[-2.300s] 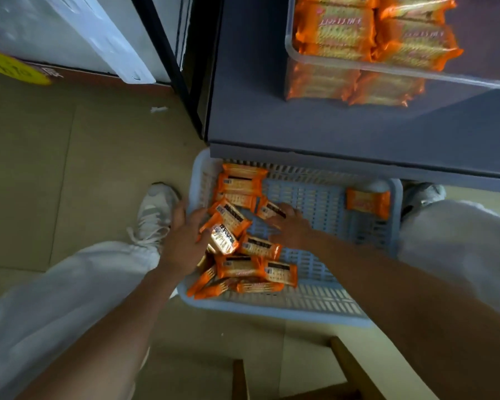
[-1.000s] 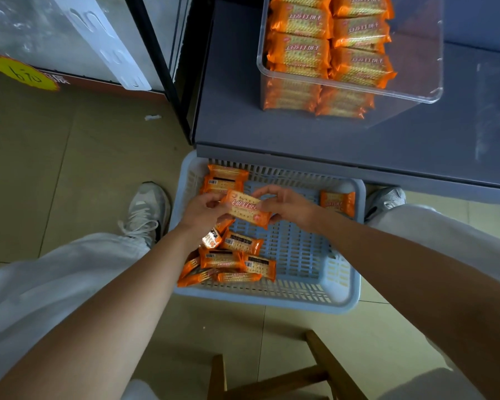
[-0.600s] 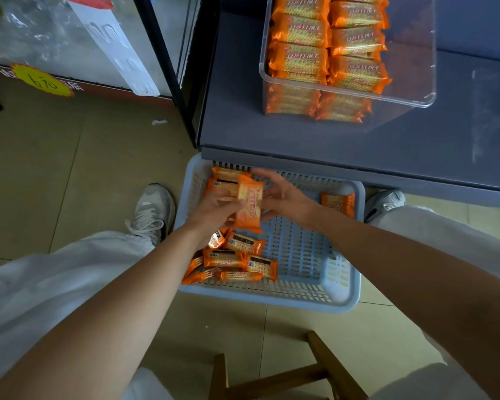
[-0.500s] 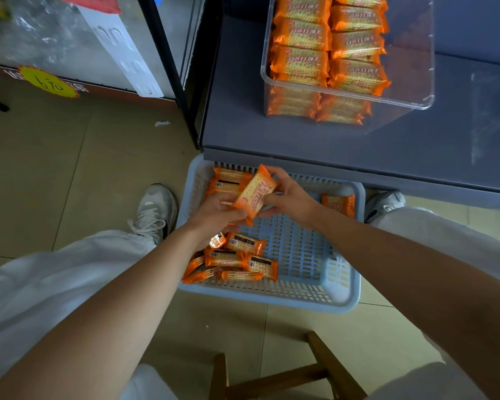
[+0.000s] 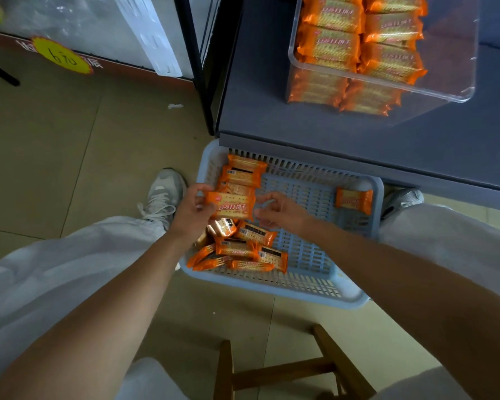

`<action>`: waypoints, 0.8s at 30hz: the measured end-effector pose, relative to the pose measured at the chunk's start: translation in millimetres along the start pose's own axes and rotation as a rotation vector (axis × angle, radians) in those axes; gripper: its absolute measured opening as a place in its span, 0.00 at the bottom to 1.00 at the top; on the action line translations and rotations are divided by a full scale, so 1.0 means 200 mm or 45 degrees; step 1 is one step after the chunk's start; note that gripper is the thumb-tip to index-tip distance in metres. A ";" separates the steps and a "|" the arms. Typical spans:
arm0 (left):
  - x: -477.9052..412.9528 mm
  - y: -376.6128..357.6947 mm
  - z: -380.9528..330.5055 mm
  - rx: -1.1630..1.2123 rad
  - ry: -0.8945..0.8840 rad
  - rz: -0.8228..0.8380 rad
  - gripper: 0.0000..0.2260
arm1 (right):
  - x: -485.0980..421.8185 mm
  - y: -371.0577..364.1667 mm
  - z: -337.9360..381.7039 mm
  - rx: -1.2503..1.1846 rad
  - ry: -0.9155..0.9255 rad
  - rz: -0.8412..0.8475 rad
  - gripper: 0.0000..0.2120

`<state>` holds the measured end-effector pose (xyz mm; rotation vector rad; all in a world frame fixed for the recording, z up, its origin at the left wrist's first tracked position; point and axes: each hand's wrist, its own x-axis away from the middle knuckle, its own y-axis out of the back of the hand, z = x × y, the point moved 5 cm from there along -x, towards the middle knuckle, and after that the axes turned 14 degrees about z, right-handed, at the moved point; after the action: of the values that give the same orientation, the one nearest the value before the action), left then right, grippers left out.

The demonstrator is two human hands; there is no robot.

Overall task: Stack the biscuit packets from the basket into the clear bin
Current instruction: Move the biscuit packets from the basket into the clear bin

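The clear bin [image 5: 456, 90] stands on the grey shelf [image 5: 300, 131] at the far right. It holds stacked packets [image 5: 329, 44] in two side-by-side columns against its left wall, printed faces up; the right part of the bin shows only bare plastic. The bin's far end is cut off by the top of the view, and the lower layers blur through the wall, so I cannot count them.

The blue basket [image 5: 300, 290] sits on the floor between my feet, its far edge tucked under the shelf. A loose heap of packets [image 5: 243, 249] lies along its near left side, a couple more [image 5: 244, 171] lie in the far left corner, and one lone packet [image 5: 353, 200] rests by the right wall.

I hold one biscuit packet [image 5: 233, 207] level above the left half of the basket, face up, well below and left of the bin. My left hand [image 5: 189, 215] has its fingers curled round the packet's left end; my right hand [image 5: 283, 212] pinches the right end with bent fingertips. That edge is slightly blurred, so the exact contact is hard to read.

A wooden stool [image 5: 286, 370] is partly cut off at the near edge.
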<state>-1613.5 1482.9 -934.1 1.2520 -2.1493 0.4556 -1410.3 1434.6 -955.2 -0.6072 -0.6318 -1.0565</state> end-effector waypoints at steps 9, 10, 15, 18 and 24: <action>0.02 0.10 0.22 -0.051 0.099 0.011 0.15 | -0.10 -0.23 -0.42 0.823 -0.310 0.433 0.20; 0.02 0.10 0.22 -0.044 0.098 0.023 0.14 | -0.11 -0.23 -0.44 0.804 -0.312 0.394 0.19; -0.01 0.07 0.20 -0.013 0.113 0.026 0.12 | -0.12 -0.18 -0.45 0.859 -0.214 0.301 0.11; -0.02 0.06 0.18 -0.014 0.110 0.038 0.12 | -0.10 -0.12 -0.39 0.796 -0.176 0.264 0.10; -0.01 0.05 0.09 -0.034 0.036 -0.034 0.12 | 0.02 0.08 -0.22 0.411 -0.104 0.048 0.06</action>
<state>-1626.7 1478.2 -949.2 1.2512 -2.1058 0.4294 -1387.4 1406.1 -985.2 -0.3801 -0.8392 -0.8740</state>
